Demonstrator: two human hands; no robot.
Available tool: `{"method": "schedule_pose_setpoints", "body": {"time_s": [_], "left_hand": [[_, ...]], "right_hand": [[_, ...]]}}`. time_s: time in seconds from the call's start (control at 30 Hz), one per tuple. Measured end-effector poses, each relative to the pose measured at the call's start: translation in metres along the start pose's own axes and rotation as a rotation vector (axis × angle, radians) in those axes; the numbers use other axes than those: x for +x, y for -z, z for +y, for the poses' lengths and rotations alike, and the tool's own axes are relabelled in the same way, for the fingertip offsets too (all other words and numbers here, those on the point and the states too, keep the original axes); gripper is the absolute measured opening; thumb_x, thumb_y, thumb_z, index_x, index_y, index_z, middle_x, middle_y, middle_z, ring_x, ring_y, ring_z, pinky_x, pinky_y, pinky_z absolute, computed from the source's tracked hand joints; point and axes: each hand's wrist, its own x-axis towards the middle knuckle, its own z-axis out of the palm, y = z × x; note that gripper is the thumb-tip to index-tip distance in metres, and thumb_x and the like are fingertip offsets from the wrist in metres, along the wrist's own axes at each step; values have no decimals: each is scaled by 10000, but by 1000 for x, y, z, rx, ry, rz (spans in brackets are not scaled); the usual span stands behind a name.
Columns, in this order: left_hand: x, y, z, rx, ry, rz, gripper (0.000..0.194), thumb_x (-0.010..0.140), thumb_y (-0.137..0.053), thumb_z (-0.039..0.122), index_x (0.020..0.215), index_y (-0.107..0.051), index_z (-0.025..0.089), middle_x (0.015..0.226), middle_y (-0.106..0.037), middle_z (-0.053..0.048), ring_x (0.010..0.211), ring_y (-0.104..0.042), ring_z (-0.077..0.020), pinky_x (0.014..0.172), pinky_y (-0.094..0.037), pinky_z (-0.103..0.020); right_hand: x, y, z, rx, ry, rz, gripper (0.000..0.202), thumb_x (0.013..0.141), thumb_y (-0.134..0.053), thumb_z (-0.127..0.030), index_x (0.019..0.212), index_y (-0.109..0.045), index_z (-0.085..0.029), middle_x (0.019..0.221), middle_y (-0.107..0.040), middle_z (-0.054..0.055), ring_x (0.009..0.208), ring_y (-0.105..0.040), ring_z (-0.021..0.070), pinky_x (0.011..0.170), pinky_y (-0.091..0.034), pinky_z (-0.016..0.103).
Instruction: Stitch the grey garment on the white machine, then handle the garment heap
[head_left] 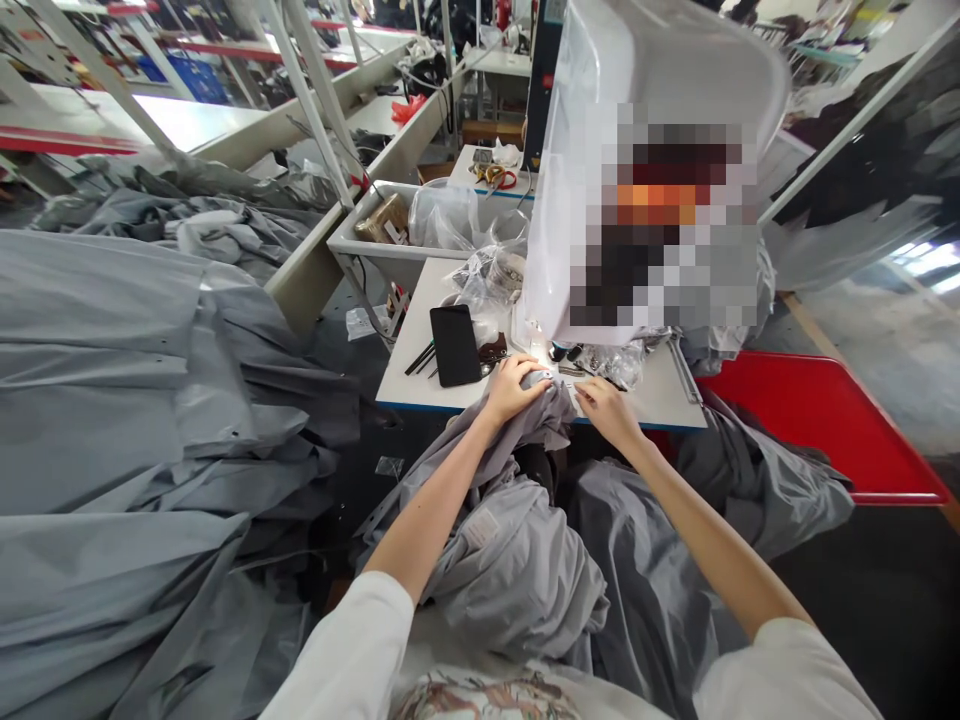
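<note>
At the front of a small white work table (409,365), my left hand (516,388) grips a gathered edge of a grey garment (536,555). The garment hangs down from the table over my lap. Just right of that edge is my right hand (606,408), apart from my left, its fingers curled together low over the table top. Whatever its fingertips hold is too small to make out. Close in front of my hands rises a white machine housing (559,200), lit at its base. Small dark and metal parts (574,370) lie between the hands and the housing.
A black tablet or phone (454,345) lies left of my left hand. Clear plastic bags (491,270) sit behind it. Grey fabric (97,350) is heaped at the left. A red tray-like surface (825,425) stands at the right. A grey trough (345,240) adjoins the table.
</note>
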Motion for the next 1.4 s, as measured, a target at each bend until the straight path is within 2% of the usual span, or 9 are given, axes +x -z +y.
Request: {"method": "schedule_pose_setpoints", "body": {"time_s": [0.13, 0.33, 0.4, 0.57, 0.8, 0.93, 1.1, 1.23, 1.4], "left_hand": [[0, 1, 1, 17, 12, -18, 223, 778, -712, 321, 982, -681, 236, 1118, -617, -31, 1076, -550, -194, 996, -391, -340], [0, 2, 0, 24, 10, -24, 217, 782, -709, 322, 982, -681, 242, 1124, -613, -29, 1083, -544, -195, 996, -394, -346], [0, 2, 0, 16, 0, -15, 217, 782, -709, 321, 980, -682, 238, 1119, -614, -32, 1078, -545, -194, 993, -392, -344], [0, 0, -2, -5, -16, 3, 220, 776, -714, 333, 972, -686, 237, 1102, -618, -31, 1061, -551, -191, 984, -394, -341], [-1, -1, -4, 5, -12, 2, 221, 781, -705, 327, 984, -681, 244, 1110, -615, -24, 1072, -543, -186, 993, -394, -335], [-1, -2, -5, -5, -16, 16, 215, 775, -709, 318, 970, -683, 231, 1103, -618, -28, 1060, -543, -186, 979, -403, -332], [-1, -3, -8, -11, -32, 25, 213, 776, -702, 305, 972, -675, 226, 1104, -617, -21, 1055, -545, -179, 976, -398, -329], [-1, -3, -8, -7, -34, 15, 213, 778, -696, 275, 983, -672, 224, 1105, -617, -19, 1063, -539, -177, 975, -396, -319], [-1, -2, -6, -1, -26, 9, 212, 789, -690, 296, 991, -676, 234, 1107, -615, -16, 1069, -536, -176, 982, -395, -318]], "right_hand": [[15, -7, 0, -142, 45, -56, 276, 935, -402, -207, 934, -674, -162, 933, -616, 92, 899, -562, 201, 808, -438, 291], [21, -3, -1, -316, 122, -122, 261, 918, -434, -185, 776, -651, -152, 834, -594, 97, 826, -544, 195, 720, -391, 269], [20, -2, -5, -258, 86, -75, 238, 904, -442, -181, 788, -648, -156, 848, -604, 91, 819, -552, 189, 722, -394, 266], [22, 5, -23, -13, -22, 152, 216, 906, -441, -245, 888, -647, -182, 894, -624, 60, 778, -567, 161, 729, -431, 254], [37, 2, -45, -63, 75, 114, 220, 915, -428, -236, 901, -642, -190, 893, -630, 64, 845, -578, 181, 788, -433, 270], [40, -3, -46, -147, 127, 124, 249, 945, -413, -244, 910, -655, -200, 900, -636, 61, 852, -583, 179, 756, -424, 267], [36, -3, -46, -236, 247, 202, 270, 968, -417, -245, 937, -676, -176, 796, -622, 51, 767, -566, 165, 717, -415, 273], [32, -2, -47, -261, 330, 213, 238, 959, -442, -214, 1003, -671, -163, 851, -647, 57, 793, -572, 175, 739, -426, 290], [30, -2, -47, -170, 299, 235, 223, 948, -455, -226, 972, -671, -179, 855, -653, 56, 806, -585, 179, 761, -449, 296]]}}
